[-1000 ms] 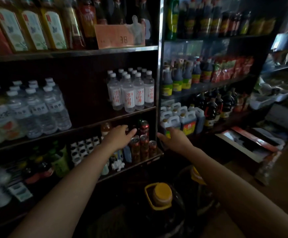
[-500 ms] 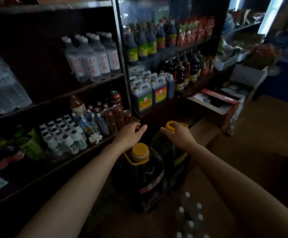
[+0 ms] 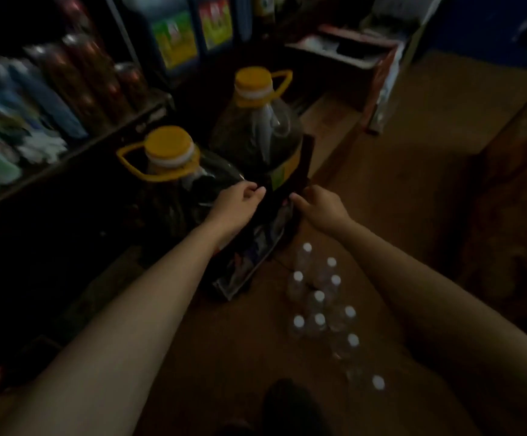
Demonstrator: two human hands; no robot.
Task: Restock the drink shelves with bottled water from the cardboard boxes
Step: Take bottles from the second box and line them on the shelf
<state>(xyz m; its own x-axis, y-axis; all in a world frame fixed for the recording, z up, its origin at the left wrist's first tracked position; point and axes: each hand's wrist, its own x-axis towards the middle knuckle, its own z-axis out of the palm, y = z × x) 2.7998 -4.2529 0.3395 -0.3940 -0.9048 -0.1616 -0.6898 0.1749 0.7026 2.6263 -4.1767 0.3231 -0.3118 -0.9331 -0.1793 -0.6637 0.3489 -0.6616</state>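
Ten or so white-capped water bottles (image 3: 318,297) stand upright on the brown floor (image 3: 413,215), clustered at about 5 o'clock from our hands and just below our right forearm; dim light, so we cannot give an exact count. A dark shoe (image 3: 290,404) shows at 6 o'clock, nearest us. Our left hand (image 3: 237,206) has loosely curled fingers, thumb and forefinger close together against the dark side of the nearer jug; whether it pinches anything, we cannot tell. Our right hand (image 3: 318,206) is likewise curled, fingertips at the jug's label edge; hold unclear. Two large dark jugs with yellow caps: nearer jug (image 3: 174,184) at 11 o'clock, farther jug (image 3: 256,127) at 12. Shelf (image 3: 76,146) of blurred bottles at 10 o'clock. An open cardboard box (image 3: 359,58) sits at 1 o'clock, farthest.
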